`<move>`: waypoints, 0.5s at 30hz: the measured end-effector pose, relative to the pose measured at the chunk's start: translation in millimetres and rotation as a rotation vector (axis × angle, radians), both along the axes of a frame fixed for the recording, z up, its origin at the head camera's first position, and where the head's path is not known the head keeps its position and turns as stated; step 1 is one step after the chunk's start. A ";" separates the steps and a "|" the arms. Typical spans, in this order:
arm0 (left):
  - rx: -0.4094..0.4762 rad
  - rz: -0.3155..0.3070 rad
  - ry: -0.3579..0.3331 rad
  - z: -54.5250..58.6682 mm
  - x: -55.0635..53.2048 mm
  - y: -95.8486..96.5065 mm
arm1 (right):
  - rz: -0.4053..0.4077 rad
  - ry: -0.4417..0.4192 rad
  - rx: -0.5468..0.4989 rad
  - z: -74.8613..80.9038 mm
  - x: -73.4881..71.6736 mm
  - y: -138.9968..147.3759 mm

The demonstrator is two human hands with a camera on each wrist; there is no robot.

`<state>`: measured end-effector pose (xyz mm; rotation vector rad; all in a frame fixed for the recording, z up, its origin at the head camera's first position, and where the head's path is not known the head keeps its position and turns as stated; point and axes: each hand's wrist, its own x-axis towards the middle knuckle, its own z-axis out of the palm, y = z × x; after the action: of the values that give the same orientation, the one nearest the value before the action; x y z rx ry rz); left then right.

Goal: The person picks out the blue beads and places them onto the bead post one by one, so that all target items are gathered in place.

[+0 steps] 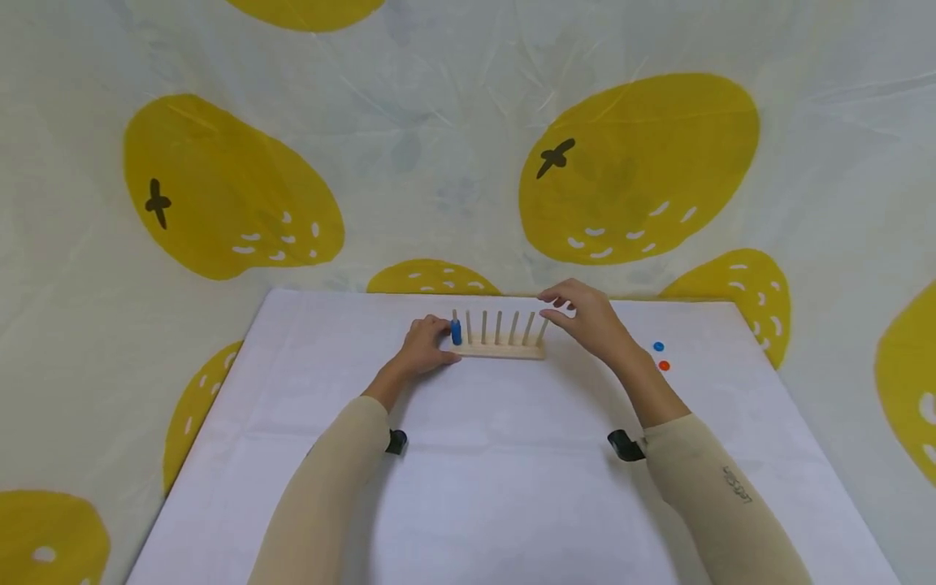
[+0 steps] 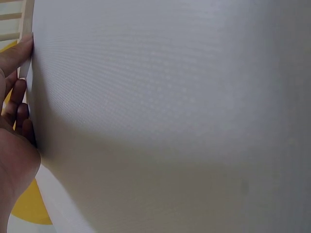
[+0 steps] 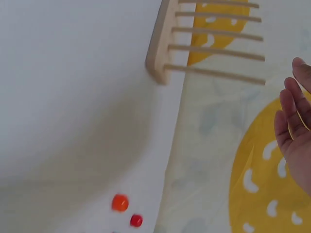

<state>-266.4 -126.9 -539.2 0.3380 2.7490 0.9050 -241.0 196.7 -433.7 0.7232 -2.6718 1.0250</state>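
Note:
A wooden peg stand (image 1: 504, 351) with a row of upright pegs stands near the table's far edge. Blue beads (image 1: 457, 332) are stacked on its leftmost peg. My left hand (image 1: 424, 345) grips the stand's left end, thumb along the front edge; the left wrist view shows the thumb (image 2: 19, 52) against the wood. Above the right end, beside the tip of the rightmost peg, my right hand (image 1: 588, 321) hovers with relaxed fingers. In the right wrist view nothing shows in the right hand (image 3: 296, 126), which is apart from the pegs (image 3: 214, 74).
To the right of the stand lie a small blue piece (image 1: 659, 346) and an orange-red piece (image 1: 664, 366). The right wrist view shows an orange piece (image 3: 120, 203) and a red one (image 3: 136, 221). A white cloth (image 1: 512, 487) covers the table; behind hangs a fruit-patterned sheet (image 1: 439, 162).

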 end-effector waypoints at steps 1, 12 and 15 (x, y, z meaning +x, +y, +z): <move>-0.001 -0.003 -0.003 -0.2 0.2 -0.3 | -0.006 0.007 -0.003 -2.5 1.2 5.9; 0.007 -0.012 0.008 -0.1 0.0 -0.8 | -0.184 -0.057 0.083 -20.3 16.7 74.9; 0.004 -0.013 0.016 0.4 -0.1 -1.3 | -0.229 -0.075 0.100 -28.1 20.5 92.0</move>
<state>-266.5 -128.2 -538.7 0.3648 2.7560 0.9090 -220.5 288.7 -461.8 0.3888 -2.8055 0.8816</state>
